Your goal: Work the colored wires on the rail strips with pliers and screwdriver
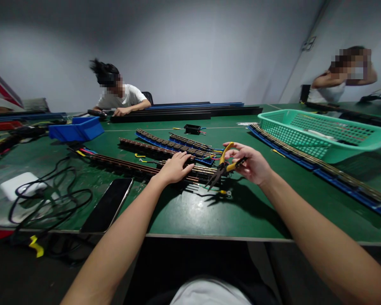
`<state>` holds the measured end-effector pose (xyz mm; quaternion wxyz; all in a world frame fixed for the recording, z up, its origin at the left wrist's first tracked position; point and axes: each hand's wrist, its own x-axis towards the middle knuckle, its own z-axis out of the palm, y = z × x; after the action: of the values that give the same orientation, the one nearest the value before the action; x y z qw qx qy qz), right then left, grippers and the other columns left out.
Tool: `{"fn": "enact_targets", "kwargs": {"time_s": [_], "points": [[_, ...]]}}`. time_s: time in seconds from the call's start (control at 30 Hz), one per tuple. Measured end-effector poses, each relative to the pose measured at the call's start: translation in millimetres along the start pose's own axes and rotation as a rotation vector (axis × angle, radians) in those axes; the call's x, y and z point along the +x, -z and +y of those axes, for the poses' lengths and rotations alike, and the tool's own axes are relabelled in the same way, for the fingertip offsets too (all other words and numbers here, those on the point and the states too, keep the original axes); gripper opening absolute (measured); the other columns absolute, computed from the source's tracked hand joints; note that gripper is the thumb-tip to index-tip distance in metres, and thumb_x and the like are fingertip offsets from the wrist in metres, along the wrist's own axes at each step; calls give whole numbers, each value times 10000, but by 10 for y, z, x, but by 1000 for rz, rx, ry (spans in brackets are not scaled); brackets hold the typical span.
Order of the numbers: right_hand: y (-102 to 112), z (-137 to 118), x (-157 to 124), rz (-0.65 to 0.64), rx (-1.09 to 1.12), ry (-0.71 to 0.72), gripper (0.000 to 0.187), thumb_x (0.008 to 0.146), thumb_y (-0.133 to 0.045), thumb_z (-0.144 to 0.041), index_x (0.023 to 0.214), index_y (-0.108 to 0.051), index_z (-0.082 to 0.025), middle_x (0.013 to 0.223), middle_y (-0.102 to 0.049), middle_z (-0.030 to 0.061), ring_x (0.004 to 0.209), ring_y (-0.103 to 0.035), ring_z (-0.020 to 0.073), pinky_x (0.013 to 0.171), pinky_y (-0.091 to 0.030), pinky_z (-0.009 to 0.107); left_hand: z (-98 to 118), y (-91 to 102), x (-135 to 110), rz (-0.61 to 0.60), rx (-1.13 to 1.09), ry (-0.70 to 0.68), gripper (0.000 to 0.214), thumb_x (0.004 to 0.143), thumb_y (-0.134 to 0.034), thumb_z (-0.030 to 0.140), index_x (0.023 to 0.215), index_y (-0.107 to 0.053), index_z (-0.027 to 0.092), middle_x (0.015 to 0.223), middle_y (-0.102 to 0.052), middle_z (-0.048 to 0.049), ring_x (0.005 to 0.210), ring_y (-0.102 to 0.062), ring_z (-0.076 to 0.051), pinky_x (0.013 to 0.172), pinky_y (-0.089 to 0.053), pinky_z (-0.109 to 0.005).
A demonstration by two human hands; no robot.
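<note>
My right hand (249, 163) holds yellow-handled pliers (222, 164), their dark jaws pointing down and left, slightly parted, over the table. Flat on a dark rail strip with copper-coloured bars (123, 164) rests my left hand (177, 168), fingers stretched out. Behind it lie more short rail pieces (158, 140), some with blue undersides. Coloured wires gather near the right ends of these pieces. Below the pliers' jaws, a short lead with a yellow sleeve and a ring terminal (228, 193) lies close to the table's front.
On the green table (197, 220) are a phone (109, 205), a white charger with black cable (20, 186), a blue bin (78, 129) and a small black box (192, 128). A green basket (327, 146) stands right, beside a long curved rail (317, 169). Two people sit across the table.
</note>
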<state>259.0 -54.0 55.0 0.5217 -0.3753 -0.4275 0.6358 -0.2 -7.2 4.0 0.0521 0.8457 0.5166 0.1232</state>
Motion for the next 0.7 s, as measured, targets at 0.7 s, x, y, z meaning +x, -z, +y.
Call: {"fn": "enact_targets", "kwargs": {"time_s": [0.7], "points": [[-2,151,56,-46,-99,-96,375,651,-711,-188,1012,-613,-176,696,-674,-27,308,-377,12,240,-272,101,-2,-1,2,-3,3,-8,578,985,-377,539,1449,-470,206,1582,-383,-116,1481,-297,-277,1177,-297,-512]]}}
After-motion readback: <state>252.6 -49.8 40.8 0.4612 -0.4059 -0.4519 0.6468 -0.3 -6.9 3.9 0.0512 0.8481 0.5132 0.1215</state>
